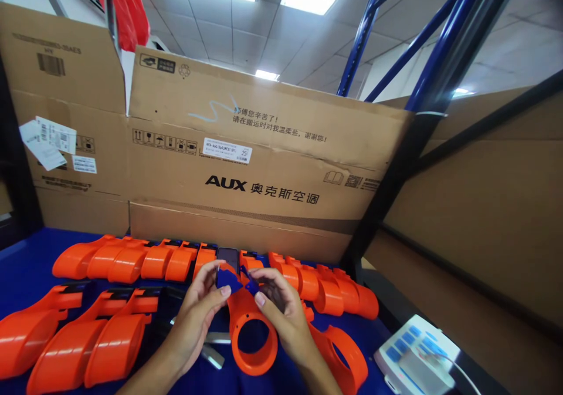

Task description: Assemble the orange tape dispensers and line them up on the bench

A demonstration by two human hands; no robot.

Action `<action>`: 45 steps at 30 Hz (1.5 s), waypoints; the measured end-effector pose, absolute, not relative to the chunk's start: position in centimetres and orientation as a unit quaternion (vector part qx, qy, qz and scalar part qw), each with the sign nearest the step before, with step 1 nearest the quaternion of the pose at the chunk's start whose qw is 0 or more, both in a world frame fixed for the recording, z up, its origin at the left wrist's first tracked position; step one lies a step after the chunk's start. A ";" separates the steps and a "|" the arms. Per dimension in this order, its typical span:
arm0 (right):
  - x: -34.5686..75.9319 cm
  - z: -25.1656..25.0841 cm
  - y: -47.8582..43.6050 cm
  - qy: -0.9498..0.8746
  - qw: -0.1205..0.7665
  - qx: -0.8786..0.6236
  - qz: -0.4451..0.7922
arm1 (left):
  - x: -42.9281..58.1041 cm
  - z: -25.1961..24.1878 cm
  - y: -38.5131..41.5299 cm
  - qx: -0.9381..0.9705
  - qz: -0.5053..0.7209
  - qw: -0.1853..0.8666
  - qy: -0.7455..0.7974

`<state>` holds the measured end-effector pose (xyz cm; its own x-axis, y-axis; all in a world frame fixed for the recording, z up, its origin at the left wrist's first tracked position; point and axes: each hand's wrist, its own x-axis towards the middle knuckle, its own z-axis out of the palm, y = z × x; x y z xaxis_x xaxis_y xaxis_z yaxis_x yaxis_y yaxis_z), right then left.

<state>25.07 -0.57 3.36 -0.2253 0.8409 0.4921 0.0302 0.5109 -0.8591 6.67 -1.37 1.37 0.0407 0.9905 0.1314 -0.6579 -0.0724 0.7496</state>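
In front of me is an orange plastic part (240,316) with a wide round ring at its near end. Its narrow far end lies between my two hands. My left hand (196,307) pinches a dark blue plastic piece (229,279) against that end, thumb on top. A smaller blue piece (250,284) is pinched between the thumb and fingers of my right hand (284,313), close beside the orange end. Whether the blue pieces are joined to the orange part I cannot tell. Metal bars (213,357) lie beneath my left wrist.
Rows of similar orange parts (118,348) lie on the blue surface (26,254), left and behind. Another orange part (358,357) is right of my right hand. A white device with blue keys (416,348) and a cable stands at right. Cardboard (176,178) walls the back.
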 end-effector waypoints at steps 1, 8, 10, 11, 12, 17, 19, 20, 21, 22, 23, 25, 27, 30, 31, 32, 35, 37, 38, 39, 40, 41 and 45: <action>25.2 3.5 -0.6 -0.689 0.537 -0.318 0.368 | 6.7 1.4 -1.4 0.347 0.648 0.630 0.249; 25.3 3.7 -0.8 -0.704 0.523 -0.325 0.354 | 7.0 2.0 -1.9 0.376 0.642 0.621 0.247; 25.3 3.6 -0.7 -0.703 0.519 -0.330 0.358 | 7.0 2.1 -2.0 0.380 0.642 0.620 0.243; 25.3 3.6 -0.7 -0.703 0.514 -0.333 0.361 | 7.0 2.1 -2.0 0.382 0.643 0.619 0.240; 25.3 3.7 -0.7 -0.703 0.510 -0.336 0.364 | 6.9 2.1 -2.0 0.384 0.644 0.618 0.236; 25.0 3.6 -0.9 -0.723 0.490 -0.336 0.352 | 6.5 1.8 -2.1 0.382 0.653 0.614 0.224; 24.8 3.6 -1.2 -0.743 0.480 -0.342 0.318 | 6.3 1.6 -2.1 0.380 0.654 0.615 0.221; 24.8 3.5 -1.4 -0.752 0.477 -0.351 0.290 | 6.3 1.6 -2.1 0.381 0.655 0.614 0.221; 24.8 3.5 -1.5 -0.760 0.473 -0.363 0.257 | 6.2 1.6 -2.1 0.385 0.655 0.611 0.224; 24.8 3.5 -1.6 -0.769 0.468 -0.376 0.221 | 6.2 1.7 -2.0 0.390 0.657 0.603 0.231; 24.8 3.5 -1.6 -0.778 0.461 -0.385 0.186 | 6.3 1.7 -1.9 0.398 0.658 0.592 0.242; 24.8 3.4 -1.6 -0.795 0.448 -0.389 0.124 | 6.3 1.8 -1.7 0.417 0.657 0.569 0.264; 24.8 3.4 -1.6 -0.809 0.443 -0.380 0.074 | 6.4 1.8 -1.5 0.435 0.653 0.555 0.278; 24.9 3.3 -1.5 -0.820 0.441 -0.365 0.014 | 6.4 1.7 -1.2 0.447 0.654 0.539 0.285; 24.9 3.3 -1.5 -0.822 0.439 -0.362 0.000 | 6.4 1.6 -1.1 0.448 0.657 0.533 0.287; 24.9 3.3 -1.5 -0.824 0.437 -0.360 -0.010 | 6.4 1.5 -1.1 0.449 0.661 0.529 0.287; 24.9 3.2 -1.5 -0.830 0.429 -0.356 -0.025 | 6.4 1.4 -1.0 0.451 0.665 0.521 0.288; 25.0 3.1 -1.5 -0.832 0.426 -0.354 -0.031 | 6.4 1.4 -1.1 0.455 0.668 0.512 0.290; 25.0 3.1 -1.5 -0.833 0.426 -0.351 -0.033 | 6.3 1.5 -1.2 0.457 0.669 0.509 0.291; 25.0 3.0 -1.4 -0.834 0.425 -0.349 -0.037 | 6.3 1.5 -1.2 0.458 0.671 0.506 0.291; 25.0 3.0 -1.4 -0.836 0.425 -0.346 -0.040 | 6.3 1.5 -1.3 0.459 0.672 0.503 0.291; 25.0 3.0 -1.3 -0.837 0.424 -0.344 -0.043 | 6.3 1.5 -1.3 0.461 0.672 0.501 0.292; 25.0 2.9 -1.3 -0.836 0.424 -0.344 -0.046 | 6.3 1.6 -1.3 0.465 0.676 0.490 0.295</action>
<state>24.97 -1.30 2.93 -0.4037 0.5357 0.7417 0.6145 0.7593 -0.2140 6.30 -1.35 1.57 -0.0869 0.9366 0.3394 -0.3878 -0.3457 0.8545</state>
